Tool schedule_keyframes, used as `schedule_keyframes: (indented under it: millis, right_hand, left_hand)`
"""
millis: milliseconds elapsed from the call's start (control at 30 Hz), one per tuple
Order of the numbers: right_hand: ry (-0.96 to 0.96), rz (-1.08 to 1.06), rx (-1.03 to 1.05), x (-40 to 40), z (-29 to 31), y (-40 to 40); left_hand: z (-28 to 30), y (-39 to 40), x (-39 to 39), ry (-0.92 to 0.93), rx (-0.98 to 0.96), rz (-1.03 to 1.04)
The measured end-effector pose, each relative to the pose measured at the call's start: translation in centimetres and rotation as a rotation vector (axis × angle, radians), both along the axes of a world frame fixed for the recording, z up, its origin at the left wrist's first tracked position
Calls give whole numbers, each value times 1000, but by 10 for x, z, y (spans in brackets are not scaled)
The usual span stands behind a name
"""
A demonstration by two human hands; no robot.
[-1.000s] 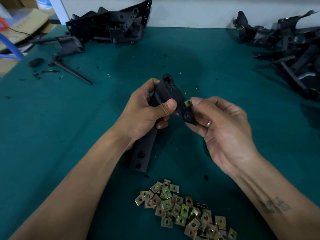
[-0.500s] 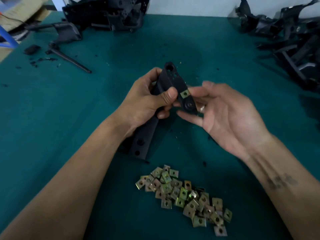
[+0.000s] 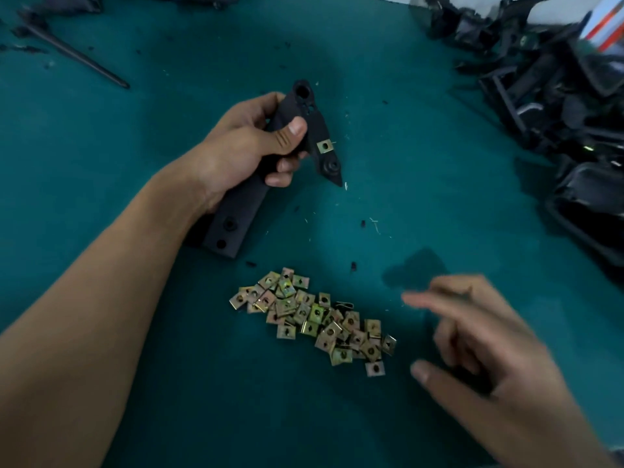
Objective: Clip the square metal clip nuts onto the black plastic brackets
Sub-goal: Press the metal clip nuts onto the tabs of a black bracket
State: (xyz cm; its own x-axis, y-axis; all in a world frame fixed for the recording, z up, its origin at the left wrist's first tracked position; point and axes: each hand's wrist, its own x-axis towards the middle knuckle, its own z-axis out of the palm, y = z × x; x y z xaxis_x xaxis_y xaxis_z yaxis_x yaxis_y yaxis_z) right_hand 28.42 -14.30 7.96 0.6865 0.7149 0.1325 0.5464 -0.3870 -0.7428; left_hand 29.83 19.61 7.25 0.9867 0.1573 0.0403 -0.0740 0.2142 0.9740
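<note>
**Right hand off the bracket, down beside the nuts**

Since half a second ago the right hand [image 3: 479, 352] has left the bracket [image 3: 297, 153] and dropped to just right of the nut pile [image 3: 314, 315]. It is blurred, with fingers loosely spread and holding nothing. The left hand [image 3: 243, 153] grips the bracket with thumb on top and fingers curled under, its lower end toward the bench [image 3: 101, 146]. One nut [image 3: 325, 146] sits clipped on the arm just right of that thumb.

Risks, as I judge them:
- The pile is tangled and overlapping, so a quick pinch may lift two nuts or scatter some.
- A nut taken the wrong way round would need turning in the fingers and could drop.
- The bracket is held one-handed near its top, so pushing a nut on could twist it in the grip.
- The clipped nut may not be fully seated; I cannot tell.

No readable writing or brand shows; a red-and-white item at the far right is too blurred.
</note>
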Motion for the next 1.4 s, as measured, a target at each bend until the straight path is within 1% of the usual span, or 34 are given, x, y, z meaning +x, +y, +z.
schedule_keyframes:
  millis: [100,233,400,467,633,700,800,933,967,1000,1033,1133,1200,1300,1400]
  right_hand:
    - [-168,-73,-95,-24,-11,-6]
    - [-287,-113,-56,-27,-15,10]
    - [-278,-96,-1,-9,-12,19]
    - [-311,-72,-24,-5,-11,21]
    - [-309,-17,-59,-2,-11,23]
    - [-317,-25,-67,1,-13,25]
    - [-279,-51,-70,5,-12,30]
    - [-327,-62,-135,13,-10,42]
    - [-303,-63,-121,17,-10,45]
    - [-229,-67,-76,22,-9,49]
    - [-97,-77,-8,29,-8,53]
    - [413,-170,282,57,-1,76]
    - [670,-237,474,79,4,94]
    - [886,-221,664,106,9,123]
    - [949,-145,723,120,8,150]
  left_hand:
    - [0,0,0,3,19,1]
    - [0,-1,0,-4,9,9]
    - [0,0,0,-3,14,13]
    - [0,0,0,1,11,14]
    - [-2,2,1,0,11,2]
    - [-2,3,1,-1,17,-2]
    - [-2,3,2,3,22,-4]
    - [-3,4,2,9,12,-6]
    - [-3,4,1,11,7,-9]
    - [-3,4,1,11,3,-12]
    - [-3,4,1,10,0,-14]
    - [-3,5,0,6,-32,-28]
    - [-3,6,0,11,-63,-34]
    - [-3,6,-1,21,-64,-32]
    - [-2,5,-2,29,-90,-30]
